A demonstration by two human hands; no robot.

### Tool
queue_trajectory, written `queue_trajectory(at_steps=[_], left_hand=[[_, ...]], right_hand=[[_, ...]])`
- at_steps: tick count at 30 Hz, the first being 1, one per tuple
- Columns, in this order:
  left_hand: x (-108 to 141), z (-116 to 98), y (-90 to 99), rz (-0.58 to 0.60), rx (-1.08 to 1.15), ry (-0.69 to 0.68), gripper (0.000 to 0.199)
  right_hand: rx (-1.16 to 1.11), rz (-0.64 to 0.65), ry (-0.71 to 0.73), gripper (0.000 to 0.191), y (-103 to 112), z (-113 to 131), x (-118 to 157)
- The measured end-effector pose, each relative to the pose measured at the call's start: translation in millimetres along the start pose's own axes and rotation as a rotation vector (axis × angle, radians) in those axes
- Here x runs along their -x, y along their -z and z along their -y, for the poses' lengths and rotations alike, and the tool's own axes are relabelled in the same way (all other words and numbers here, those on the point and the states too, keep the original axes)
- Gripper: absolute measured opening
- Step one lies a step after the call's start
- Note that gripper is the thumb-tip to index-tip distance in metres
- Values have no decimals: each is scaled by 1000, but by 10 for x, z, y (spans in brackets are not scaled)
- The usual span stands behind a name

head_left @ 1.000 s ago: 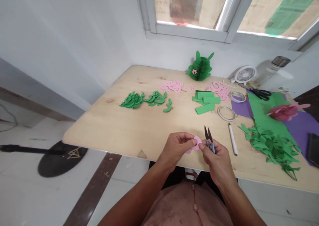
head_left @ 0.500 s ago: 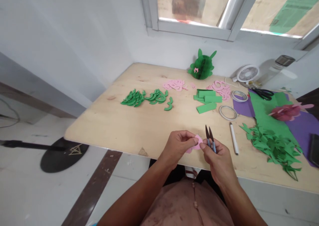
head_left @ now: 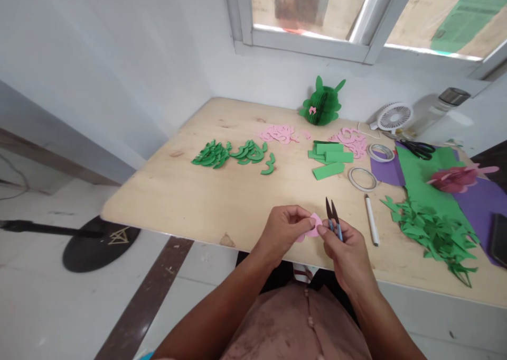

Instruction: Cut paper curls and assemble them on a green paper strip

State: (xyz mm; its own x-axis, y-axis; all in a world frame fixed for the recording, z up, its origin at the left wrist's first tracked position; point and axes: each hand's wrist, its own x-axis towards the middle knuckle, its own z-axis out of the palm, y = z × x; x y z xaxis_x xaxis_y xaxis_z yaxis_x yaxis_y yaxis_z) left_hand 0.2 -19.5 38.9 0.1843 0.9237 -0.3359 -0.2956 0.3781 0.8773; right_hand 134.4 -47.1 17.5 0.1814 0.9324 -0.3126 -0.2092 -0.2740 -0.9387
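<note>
Hands (head_left: 282, 230) (head_left: 348, 250) pinching pink paper (head_left: 317, 221), scissors (head_left: 336, 215) in the right, green cutouts (head_left: 212, 155) beyond

The place looks like a papercraft workspace: a pale wooden table (head_left: 190, 191) against white walls (head_left: 261, 77), under a window (head_left: 304, 42). Paper offcuts (head_left: 438, 230), green strips (head_left: 327, 162), tape rolls (head_left: 362, 179), a white pen (head_left: 371, 220) and black scissors (head_left: 415, 148) cover it, with snips (head_left: 335, 212) and pink paper (head_left: 312, 233) held at its near edge. A folded green paper figure (head_left: 324, 106) stands at the back. A small fan (head_left: 395, 118) and tiled floor (head_left: 178, 307) suggest a plain indoor room; whether home or studio is hard to tell from one corner.
</note>
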Motion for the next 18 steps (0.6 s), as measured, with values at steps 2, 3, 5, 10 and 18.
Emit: queue_trajectory(at_steps=[2, 3, 5, 10, 18], left_hand=[[0, -1, 2, 5, -1, 0, 18], [1, -1, 4, 9, -1, 2, 18], [4, 2, 10, 15, 0, 8, 17], [18, 6, 24, 28, -1, 13, 17], [6, 2, 19, 19, 20, 12, 20]], right_hand=[[10, -3, 8, 26, 4, -8, -8], [14, -4, 8, 26, 4, -10, -10], [16, -6, 4, 26, 1, -9, -11], [22, 5, -4, 26, -13, 5, -3], [51, 7, -5, 25, -3, -20, -9]])
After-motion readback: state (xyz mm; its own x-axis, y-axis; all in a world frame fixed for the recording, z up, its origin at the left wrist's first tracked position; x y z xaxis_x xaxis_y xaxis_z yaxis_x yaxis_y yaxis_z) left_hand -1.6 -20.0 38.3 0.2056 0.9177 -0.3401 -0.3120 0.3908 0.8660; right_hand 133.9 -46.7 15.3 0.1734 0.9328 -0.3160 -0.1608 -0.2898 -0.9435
